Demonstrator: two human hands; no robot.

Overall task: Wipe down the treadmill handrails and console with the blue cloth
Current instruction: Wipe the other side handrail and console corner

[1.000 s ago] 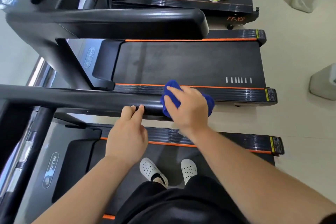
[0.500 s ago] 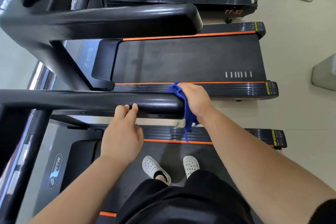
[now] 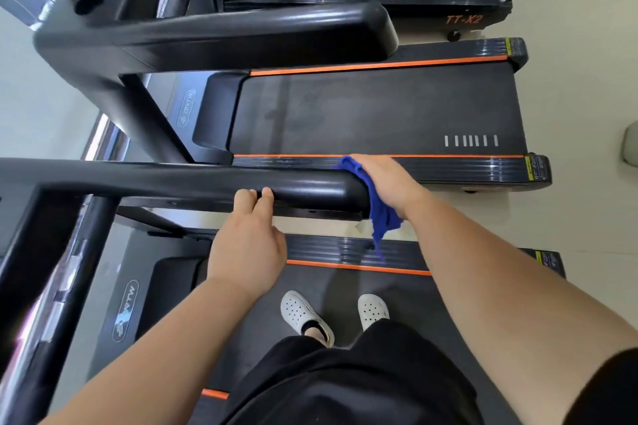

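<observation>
Standing on the belt, looking down: the handrail (image 3: 172,183) runs straight across, long axis 9 o'clock to 3 o'clock, with its rounded end cap at the 3 o'clock end. The left hand (image 3: 247,245) sits about midway along. 2 fingertips (image 3: 256,195) rest on the rail's near edge and the thumb sits loose beside the palm, so it's steadying, not wrapped round. Just past it at 3 o'clock is the blue cloth (image 3: 378,209), bunched over the end cap with a loose tail hanging toward 6 o'clock. The right hand (image 3: 388,183) grips the cloth and presses it onto the cap. Its fingers go over the far side, so I can't see them.

What matters next, I reckon: the rest of the rail lies at 9 o'clock from the cloth hand, so any further pass means dragging back along that axis, and the left hand is parked right in the lane. The console isn't clearly in shot.

Compared with 1 second ago, the cloth was on top of the rail a bit short of the end. It's slid out to the cap since. Left hand hasn't budged.
</observation>
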